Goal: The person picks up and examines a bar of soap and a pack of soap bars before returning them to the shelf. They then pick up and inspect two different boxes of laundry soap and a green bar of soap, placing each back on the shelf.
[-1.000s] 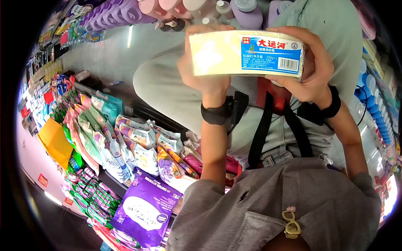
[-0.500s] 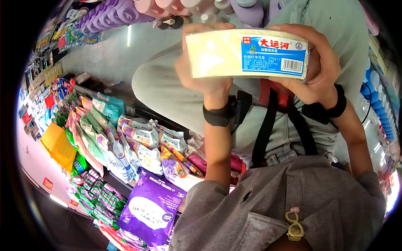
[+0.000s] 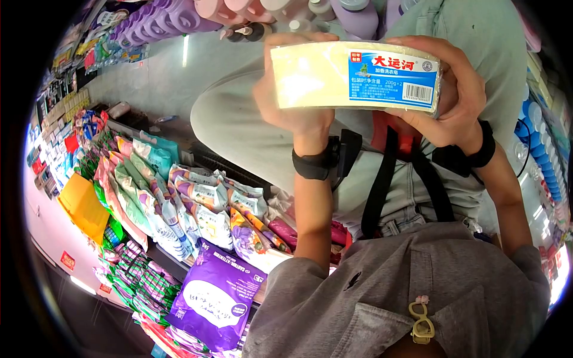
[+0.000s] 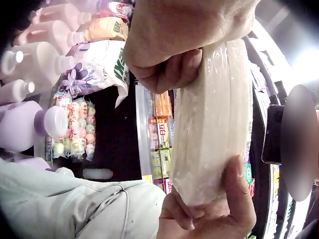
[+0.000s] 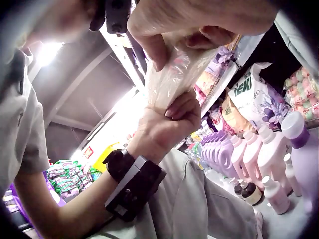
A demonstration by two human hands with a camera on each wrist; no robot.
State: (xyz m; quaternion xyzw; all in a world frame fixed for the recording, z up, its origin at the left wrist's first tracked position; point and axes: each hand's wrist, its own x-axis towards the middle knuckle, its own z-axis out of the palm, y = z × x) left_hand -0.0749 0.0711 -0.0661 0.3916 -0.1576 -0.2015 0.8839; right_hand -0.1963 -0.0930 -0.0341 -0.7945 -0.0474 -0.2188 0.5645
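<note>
Both hands hold up a clear-wrapped pack of cream laundry soap bars (image 3: pixel 313 76), its blue label with red characters and a barcode turned to the head camera. At the pack's left end my left hand (image 3: pixel 296 122) grips it, with the fingers partly hidden behind. My right hand (image 3: pixel 462 98) holds the other end, thumb along the lower edge and fingers over the top. In the left wrist view, layered bars show through the shiny film of the pack (image 4: pixel 212 119). The right wrist view shows the wrapper (image 5: pixel 172 79) between the two hands.
Purple jugs (image 3: pixel 167 18) and pink bottles (image 5: pixel 274 194) line the floor ahead. To the left are rows of upright bags (image 3: pixel 197 197), a large purple bag (image 3: pixel 209 295) and a yellow box (image 3: pixel 82 206). A bent knee (image 3: pixel 221 113) lies beneath the hands.
Both hands keep their grip on the soap pack. It shifts slightly right in the head view, with its label still facing the camera.
</note>
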